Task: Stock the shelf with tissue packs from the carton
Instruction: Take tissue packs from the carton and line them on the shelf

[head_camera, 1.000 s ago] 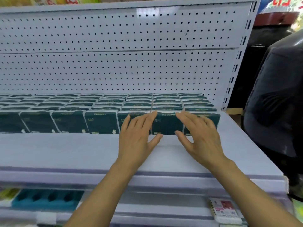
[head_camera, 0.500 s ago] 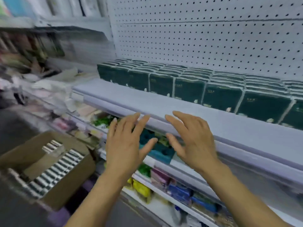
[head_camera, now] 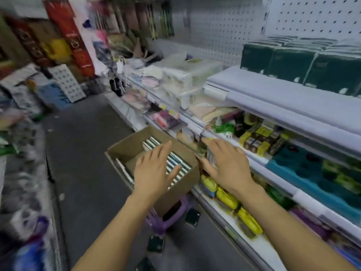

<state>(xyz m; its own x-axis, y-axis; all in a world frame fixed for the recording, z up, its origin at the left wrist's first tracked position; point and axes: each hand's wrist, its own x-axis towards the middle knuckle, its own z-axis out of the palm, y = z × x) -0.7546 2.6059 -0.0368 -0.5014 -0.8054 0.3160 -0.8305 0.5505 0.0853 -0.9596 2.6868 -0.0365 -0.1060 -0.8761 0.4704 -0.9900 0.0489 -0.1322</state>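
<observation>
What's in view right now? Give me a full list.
carton: one, brown, open, on the purple stool in the aisle
tissue packs in carton: several, dark green and white, count unclear
tissue packs on shelf: a front row, dark green, upper right; rows behind are blurred
shelf: one, white, front strip bare
purple stool: one, under the carton
dark packs on floor: about four, near the stool
left hand: open, above the carton
right hand: open, beside the carton
</observation>
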